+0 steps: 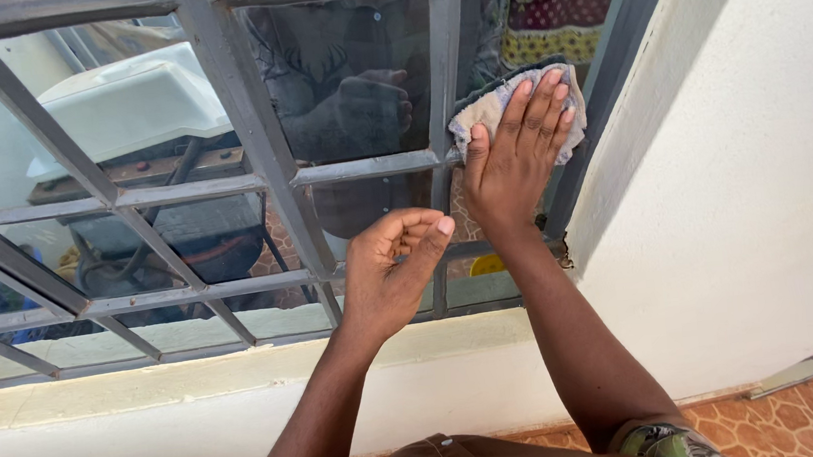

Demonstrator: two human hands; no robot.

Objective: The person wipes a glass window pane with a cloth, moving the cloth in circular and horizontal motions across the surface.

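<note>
Head view: grey window grille (253, 154) spans left and centre, white sill (146, 384) below. Left hand (391, 274) loosely curled, grasping nothing, hovering just before lower bars. Right hand (517, 150) flat, fingers spread, pressing pale cloth (479, 109) against glass pane at right end, beside white wall (745, 179).
</note>
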